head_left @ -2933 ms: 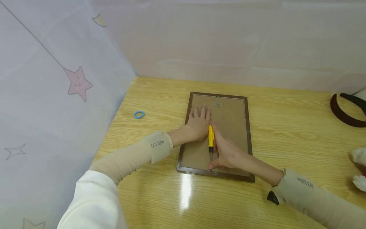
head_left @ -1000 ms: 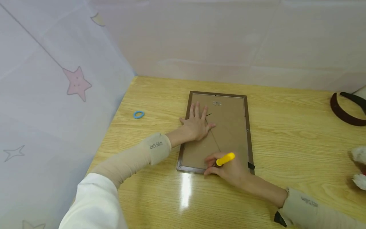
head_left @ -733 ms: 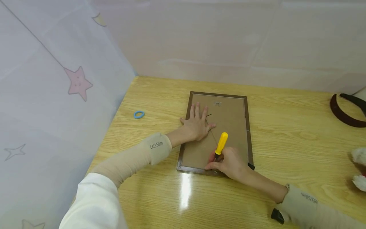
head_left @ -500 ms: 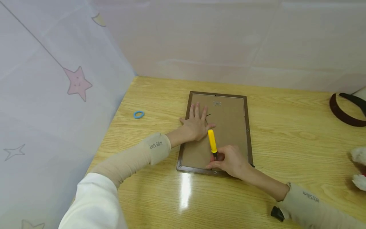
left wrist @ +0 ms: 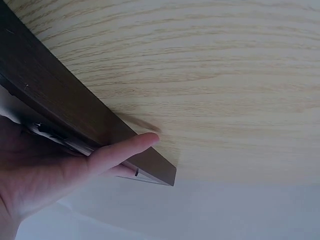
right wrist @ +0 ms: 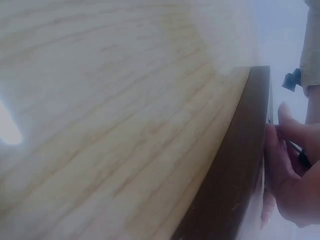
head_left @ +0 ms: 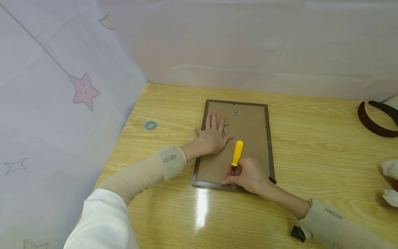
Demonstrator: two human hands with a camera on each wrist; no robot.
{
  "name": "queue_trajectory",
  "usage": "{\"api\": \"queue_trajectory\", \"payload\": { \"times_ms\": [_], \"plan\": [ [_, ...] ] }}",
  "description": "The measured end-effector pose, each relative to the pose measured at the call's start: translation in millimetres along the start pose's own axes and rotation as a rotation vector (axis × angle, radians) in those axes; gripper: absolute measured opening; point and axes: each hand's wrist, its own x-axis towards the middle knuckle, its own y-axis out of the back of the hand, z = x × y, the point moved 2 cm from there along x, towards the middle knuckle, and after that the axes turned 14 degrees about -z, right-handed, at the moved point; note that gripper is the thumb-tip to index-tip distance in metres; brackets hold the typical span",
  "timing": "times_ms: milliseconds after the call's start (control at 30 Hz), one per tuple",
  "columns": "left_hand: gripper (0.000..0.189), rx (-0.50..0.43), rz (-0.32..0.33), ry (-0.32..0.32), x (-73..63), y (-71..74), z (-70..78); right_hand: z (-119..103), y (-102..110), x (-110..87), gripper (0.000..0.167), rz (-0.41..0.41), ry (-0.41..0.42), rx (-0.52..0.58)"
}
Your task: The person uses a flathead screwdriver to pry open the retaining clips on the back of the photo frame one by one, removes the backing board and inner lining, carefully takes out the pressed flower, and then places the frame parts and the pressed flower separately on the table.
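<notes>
A brown-edged picture frame (head_left: 252,138) lies back side up on the wooden table, its brown backing board showing. My left hand (head_left: 212,138) rests on the board's left half with fingers spread and straight; in the left wrist view one finger (left wrist: 125,150) reaches over the frame's side. Near the frame's front edge, my right hand (head_left: 252,176) holds a yellow-handled screwdriver (head_left: 237,152). Thumb and fingers pinch it low, by the black collar and metal shaft, with the handle tilted up. Its tip is hidden by the fingers. A small metal hanger (head_left: 236,112) sits near the board's far end.
A blue ring-shaped band (head_left: 150,125) lies on the table (head_left: 174,100) to the left. At the far right are a dark headband (head_left: 374,126) and part of a white fluffy thing (head_left: 390,199). Pale printed sheets (head_left: 217,41) hang behind and to the left.
My right hand has drawn toward the frame's front edge. The screwdriver, earlier lying along the board, now stands tilted up and has swung side to side. My left hand's fingers have spread wider.
</notes>
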Motion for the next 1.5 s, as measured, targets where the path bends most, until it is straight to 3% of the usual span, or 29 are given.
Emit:
{"api": "queue_trajectory", "payload": {
  "times_ms": [167, 333, 600, 967, 1500],
  "plan": [
    [0.080, 0.014, 0.021, 0.002, -0.9, -0.4, 0.0, -5.1, -0.5, -4.7, 0.025, -0.034, -0.008, -0.062],
    [0.080, 0.026, 0.024, -0.004, -0.5, -0.5, -0.6, -7.2, -2.1, -7.9, 0.024, -0.007, 0.014, -0.143],
    [0.079, 0.002, 0.001, -0.015, 0.2, -3.6, -3.2, -0.1, -4.1, -3.1, 0.026, 0.034, 0.028, -0.049],
    [0.080, 0.009, 0.001, -0.011, 1.6, -2.5, -2.8, -3.6, -3.4, 1.1, 0.025, 0.002, -0.055, -0.072],
    [0.081, -0.021, -0.005, -0.004, -0.1, 0.0, -1.2, -9.1, 2.3, -9.3, 0.010, -0.080, 0.038, -0.148]
  ]
}}
